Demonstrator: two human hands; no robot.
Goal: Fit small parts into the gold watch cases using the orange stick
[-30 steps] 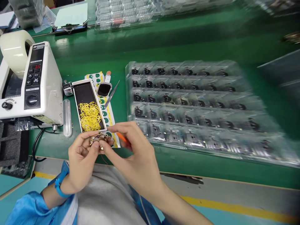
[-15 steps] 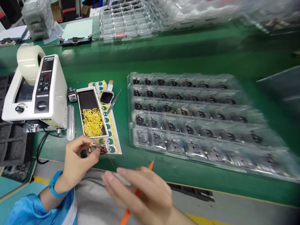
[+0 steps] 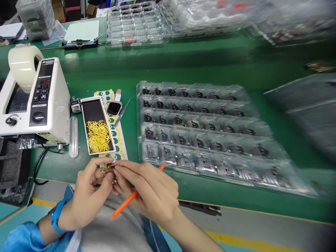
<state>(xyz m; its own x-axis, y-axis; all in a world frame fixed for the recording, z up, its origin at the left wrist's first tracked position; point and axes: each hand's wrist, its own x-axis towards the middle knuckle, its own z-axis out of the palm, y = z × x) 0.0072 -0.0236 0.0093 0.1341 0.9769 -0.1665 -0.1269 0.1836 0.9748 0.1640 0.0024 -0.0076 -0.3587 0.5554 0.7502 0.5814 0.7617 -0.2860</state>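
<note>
Presently, we are grasping a small metallic part (image 3: 108, 170) between both hands: the left hand (image 3: 88, 196) is pinching it with thumb and fingers, and the right hand (image 3: 153, 190) is bringing its fingertips against the part's right side. We are also carrying an orange tool (image 3: 125, 204) across the right fingers, one end pointing downward and left of them. We are not resolving exactly what the right fingertips are gripping, as they are hiding it.

Caution: we are working close to the front edge of the green bench (image 3: 130, 133), so a loosening left pinch could be sending the part over that edge. The orange tool is adding a second hazard; if the right fingers are relaxing, it could be sliding out or catching the part.

Beyond the fingertips, the perforated sheet (image 3: 122, 143) and the box (image 3: 93, 110) of yellow rings (image 3: 98, 135) are limiting forward travel. Beside the right knuckles, the transparent tray (image 3: 139, 119) is presenting its near rim, and a rightward sweep could be nudging it. Between sheet and tray, a strip of green surface is leading forward from the fingers.
</note>
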